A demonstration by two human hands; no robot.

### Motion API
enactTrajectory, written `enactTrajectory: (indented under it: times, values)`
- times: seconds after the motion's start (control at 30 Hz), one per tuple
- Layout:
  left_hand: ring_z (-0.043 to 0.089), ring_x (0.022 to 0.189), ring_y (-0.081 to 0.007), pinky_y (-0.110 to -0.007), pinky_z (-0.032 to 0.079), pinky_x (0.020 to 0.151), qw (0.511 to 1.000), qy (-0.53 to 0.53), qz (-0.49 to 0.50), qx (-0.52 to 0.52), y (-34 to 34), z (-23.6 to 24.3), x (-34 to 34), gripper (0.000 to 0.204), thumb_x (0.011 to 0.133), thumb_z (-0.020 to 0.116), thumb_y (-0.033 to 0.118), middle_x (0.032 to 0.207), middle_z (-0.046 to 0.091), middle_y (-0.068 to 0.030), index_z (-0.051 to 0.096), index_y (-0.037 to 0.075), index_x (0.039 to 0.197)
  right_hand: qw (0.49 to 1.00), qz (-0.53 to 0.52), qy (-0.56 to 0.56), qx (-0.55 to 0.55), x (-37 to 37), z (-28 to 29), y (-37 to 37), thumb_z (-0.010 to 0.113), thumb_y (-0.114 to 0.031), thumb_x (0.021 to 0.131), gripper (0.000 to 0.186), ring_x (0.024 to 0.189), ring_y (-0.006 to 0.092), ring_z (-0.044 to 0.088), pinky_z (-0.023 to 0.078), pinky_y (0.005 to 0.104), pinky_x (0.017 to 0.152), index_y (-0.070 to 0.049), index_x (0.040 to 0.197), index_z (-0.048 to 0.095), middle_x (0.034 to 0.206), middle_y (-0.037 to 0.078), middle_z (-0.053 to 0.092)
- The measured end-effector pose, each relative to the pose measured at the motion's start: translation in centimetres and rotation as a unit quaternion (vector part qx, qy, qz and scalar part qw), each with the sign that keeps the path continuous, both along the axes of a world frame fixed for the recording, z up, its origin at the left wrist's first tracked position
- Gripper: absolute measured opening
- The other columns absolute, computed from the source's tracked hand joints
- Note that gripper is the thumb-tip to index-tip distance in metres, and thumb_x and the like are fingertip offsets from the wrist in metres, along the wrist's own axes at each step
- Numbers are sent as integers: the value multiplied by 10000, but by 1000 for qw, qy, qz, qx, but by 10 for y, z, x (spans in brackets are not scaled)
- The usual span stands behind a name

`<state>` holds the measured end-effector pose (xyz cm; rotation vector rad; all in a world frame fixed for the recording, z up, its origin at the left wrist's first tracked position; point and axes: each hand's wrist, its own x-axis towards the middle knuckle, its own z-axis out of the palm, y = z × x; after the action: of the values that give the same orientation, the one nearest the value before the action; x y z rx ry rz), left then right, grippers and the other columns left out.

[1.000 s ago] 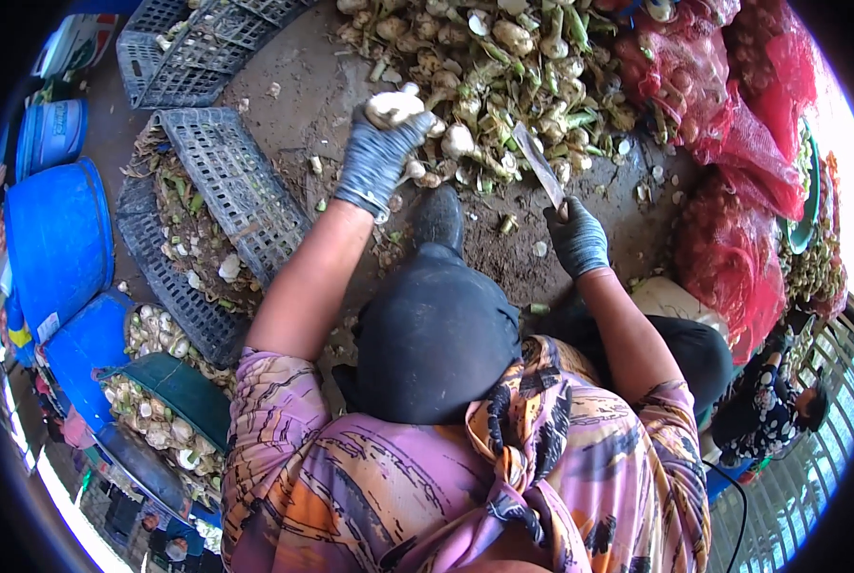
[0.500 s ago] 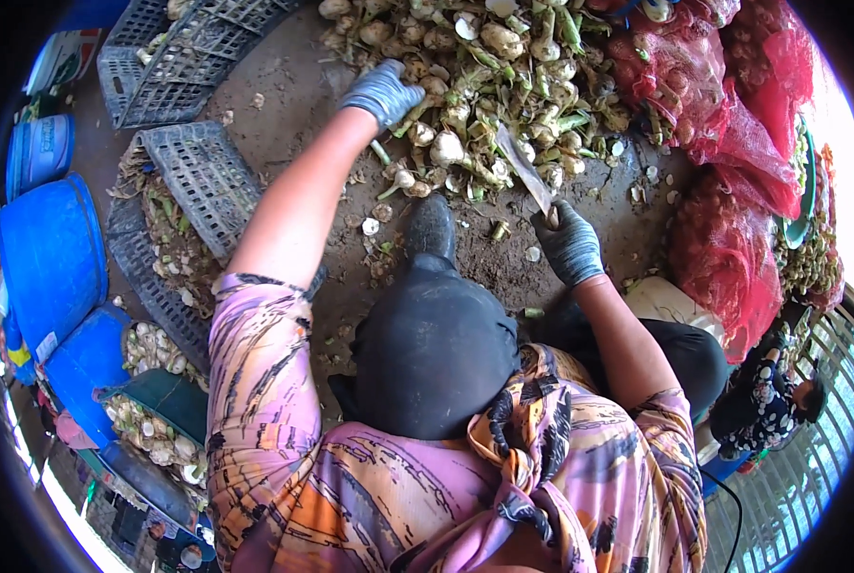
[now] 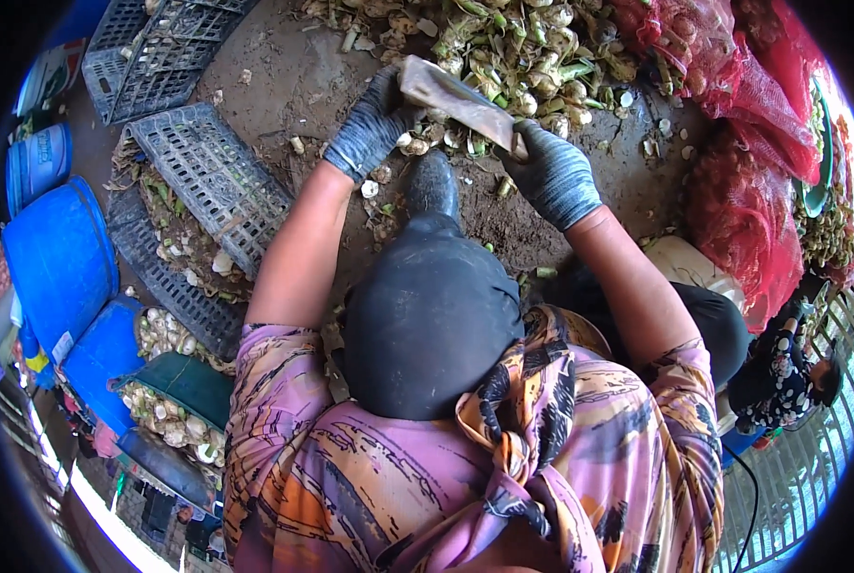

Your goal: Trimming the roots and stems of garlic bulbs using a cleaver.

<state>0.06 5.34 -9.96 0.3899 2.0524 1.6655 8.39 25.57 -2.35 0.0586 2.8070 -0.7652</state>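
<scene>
My right hand [image 3: 549, 174], in a grey glove, grips a knife [image 3: 456, 100] with a broad, dirt-streaked blade angled up to the left. My left hand [image 3: 370, 129], also gloved, is curled at the blade's far end; the blade hides what its fingers hold. Behind the knife lies a heap of garlic bulbs [image 3: 542, 62] with cut green stalks. Loose scraps lie on the muddy floor [image 3: 284, 95]. A dark boot [image 3: 432, 186] and covered knee [image 3: 422, 325] are below my hands.
Grey perforated crates [image 3: 202, 181] with trimmings stand at left, beside blue barrels [image 3: 59, 267] and a green tub [image 3: 183, 387] near garlic. Red mesh sacks [image 3: 737, 220] line the right, near a green basin [image 3: 814, 191]. A co-worker [image 3: 785, 382] in dark patterned clothing is at far right.
My left hand held pale bulbs, then reached into the heap, and has drawn back to the blade. My right hand has risen leftward, swinging the blade across toward my left hand.
</scene>
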Motion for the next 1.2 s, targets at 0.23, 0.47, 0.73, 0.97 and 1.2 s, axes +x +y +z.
enactTrajectory:
  times: [0.23, 0.47, 0.73, 0.97, 1.2]
  values:
    - [447, 932, -192, -288, 373, 822, 993, 114, 17, 41, 9, 33, 26, 566, 606, 668, 130, 1015, 445, -93, 366, 43, 1077, 993, 114, 6, 23, 10, 23, -11, 484, -192, 702, 148, 621, 304, 538, 421, 384, 535, -92, 811, 482, 649, 138, 536]
    - [435, 965, -195, -292, 353, 844, 991, 101, 11, 88, 19, 25, 39, 575, 604, 658, 154, 1039, 428, -95, 361, 38, 1082, 991, 124, -32, 41, 16, 29, -12, 483, -190, 698, 154, 624, 303, 539, 421, 390, 543, -90, 815, 483, 668, 131, 544]
    - [449, 921, -182, -273, 378, 792, 965, 263, -26, 2, 22, 20, 44, 497, 678, 606, 164, 987, 438, -95, 349, 27, 1082, 989, 126, -48, 54, 14, 14, -10, 454, -194, 711, 173, 635, 296, 543, 423, 392, 551, -66, 825, 478, 673, 141, 544]
    - [464, 919, -177, -273, 406, 781, 981, 164, -21, 101, 22, 60, 57, 618, 600, 692, 197, 1013, 450, -92, 332, 76, 1088, 986, -75, -39, 146, 6, -35, 67, 420, -213, 766, 184, 639, 302, 551, 434, 377, 549, -90, 876, 500, 675, 150, 558]
    - [472, 893, -183, -290, 403, 786, 991, 123, 51, -26, 17, 52, 46, 680, 546, 739, 234, 997, 453, -90, 347, 63, 1074, 994, -20, 95, 48, 11, 4, 28, 489, -168, 703, 150, 577, 320, 533, 433, 378, 515, -106, 838, 506, 628, 146, 537]
